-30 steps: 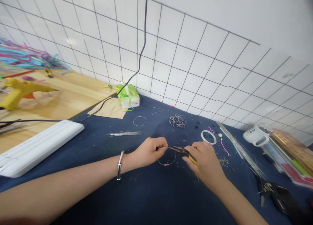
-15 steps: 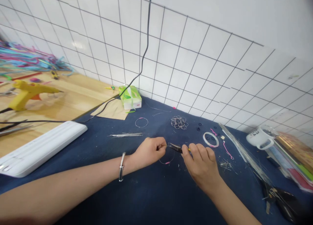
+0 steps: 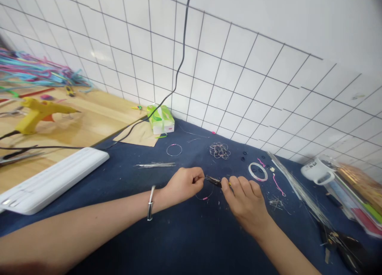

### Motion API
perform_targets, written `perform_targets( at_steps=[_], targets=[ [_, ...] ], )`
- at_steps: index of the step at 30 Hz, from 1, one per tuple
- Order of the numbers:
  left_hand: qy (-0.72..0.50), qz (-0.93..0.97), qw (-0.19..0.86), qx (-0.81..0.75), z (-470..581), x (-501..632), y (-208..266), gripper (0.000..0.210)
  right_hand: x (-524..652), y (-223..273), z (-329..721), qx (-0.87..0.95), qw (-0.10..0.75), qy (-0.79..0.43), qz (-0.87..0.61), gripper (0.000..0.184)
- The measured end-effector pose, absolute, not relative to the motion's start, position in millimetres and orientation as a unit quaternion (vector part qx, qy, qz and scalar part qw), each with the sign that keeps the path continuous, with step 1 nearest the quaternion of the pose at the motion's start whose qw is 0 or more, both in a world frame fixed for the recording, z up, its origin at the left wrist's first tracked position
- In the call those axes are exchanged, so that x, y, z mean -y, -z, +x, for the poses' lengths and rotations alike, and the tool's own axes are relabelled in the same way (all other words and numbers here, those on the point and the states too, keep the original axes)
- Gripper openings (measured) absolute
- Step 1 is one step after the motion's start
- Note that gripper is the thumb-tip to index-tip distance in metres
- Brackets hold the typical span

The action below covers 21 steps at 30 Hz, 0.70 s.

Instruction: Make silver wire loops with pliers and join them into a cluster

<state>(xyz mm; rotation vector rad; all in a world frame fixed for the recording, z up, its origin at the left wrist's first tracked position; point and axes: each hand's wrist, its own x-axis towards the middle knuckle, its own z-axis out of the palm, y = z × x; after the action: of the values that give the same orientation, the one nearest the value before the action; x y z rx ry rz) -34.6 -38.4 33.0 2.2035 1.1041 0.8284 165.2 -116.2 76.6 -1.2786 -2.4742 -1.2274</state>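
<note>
My left hand [image 3: 186, 184] is closed in a pinch on a thin wire ring [image 3: 205, 198], which hangs below the fingers and carries small pink pieces. My right hand [image 3: 244, 195] grips a pair of pliers [image 3: 214, 181]; their dark jaws point left, at the wire just beyond my left fingertips. Whether the jaws touch the wire is too small to tell. A finished-looking wire ring [image 3: 174, 150] lies flat behind my left hand, beside a bundle of straight wires [image 3: 156, 164]. Farther back is a heap of wire rings [image 3: 220, 151].
A white tape-like ring [image 3: 258, 172], wire offcuts [image 3: 276, 203] and long wires [image 3: 298, 183] lie right, near a white mug [image 3: 317, 170]. At left are a white power strip [image 3: 56, 179] and a yellow glue gun [image 3: 38, 114]. A tissue pack [image 3: 161, 119] stands at the wall.
The whole view has shifted slightly. My hands keep nearly the same pose, with the pliers still at the wire by my left fingertips.
</note>
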Motion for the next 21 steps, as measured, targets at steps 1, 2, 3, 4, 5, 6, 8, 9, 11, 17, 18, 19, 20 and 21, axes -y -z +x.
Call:
perform_targets(
  at_steps=[1, 2, 3, 4, 5, 6, 8, 9, 11, 17, 18, 19, 20, 21],
  targets=[
    [-0.307, 0.817, 0.268, -0.407, -34.6, 38.5, -33.0, 0.011, 116.0, -76.3, 165.5, 0.813, 0.051, 0.402, -0.418, 0.027],
    [-0.307, 0.818, 0.269, -0.406, -34.6, 38.6, -33.0, 0.011, 115.8, -76.1, 165.8, 0.815, 0.053, 0.401, -0.415, 0.027],
    [-0.307, 0.818, 0.27, -0.405, -34.6, 38.5, -33.0, 0.011, 115.6, -76.1, 166.0, 0.817, 0.053, 0.4, -0.412, 0.027],
    [-0.307, 0.818, 0.27, -0.405, -34.6, 38.5, -33.0, 0.011, 115.3, -76.2, 166.2, 0.819, 0.053, 0.398, -0.409, 0.028],
    [-0.308, 0.817, 0.27, -0.405, -34.5, 38.4, -33.1, 0.011, 115.1, -76.4, 166.4, 0.821, 0.053, 0.398, -0.406, 0.028],
    [-0.309, 0.817, 0.27, -0.405, -34.4, 38.2, -33.2, 0.011, 115.0, -76.7, 166.5, 0.822, 0.054, 0.397, -0.404, 0.028],
    [-0.311, 0.817, 0.269, -0.404, -34.1, 38.0, -33.3, 0.011, 114.7, -77.2, 166.8, 0.823, 0.057, 0.395, -0.403, 0.028],
    [-0.312, 0.817, 0.268, -0.404, -34.0, 37.9, -33.4, 0.011, 114.6, -77.3, 167.0, 0.824, 0.059, 0.393, -0.404, 0.028],
    [-0.315, 0.816, 0.268, -0.403, -33.9, 38.0, -33.3, 0.011, 114.4, -77.2, 167.4, 0.825, 0.061, 0.389, -0.406, 0.028],
    [-0.311, 0.822, 0.267, -0.396, -33.8, 39.6, -33.0, 0.011, 114.8, -75.7, 169.1, 0.825, 0.054, 0.39, -0.406, 0.028],
    [-0.309, 0.824, 0.265, -0.394, -33.7, 39.9, -33.1, 0.011, 114.9, -75.7, 169.3, 0.826, 0.053, 0.388, -0.405, 0.028],
    [-0.308, 0.826, 0.262, -0.392, -33.5, 40.2, -33.2, 0.01, 114.8, -75.7, 169.6, 0.827, 0.054, 0.386, -0.405, 0.028],
    [-0.305, 0.829, 0.258, -0.391, -33.3, 40.5, -33.3, 0.01, 114.7, -75.8, 169.8, 0.828, 0.055, 0.384, -0.405, 0.028],
    [-0.304, 0.832, 0.253, -0.39, -33.1, 40.7, -33.4, 0.011, 114.6, -75.9, 170.1, 0.83, 0.059, 0.38, -0.405, 0.028]
  ],
)
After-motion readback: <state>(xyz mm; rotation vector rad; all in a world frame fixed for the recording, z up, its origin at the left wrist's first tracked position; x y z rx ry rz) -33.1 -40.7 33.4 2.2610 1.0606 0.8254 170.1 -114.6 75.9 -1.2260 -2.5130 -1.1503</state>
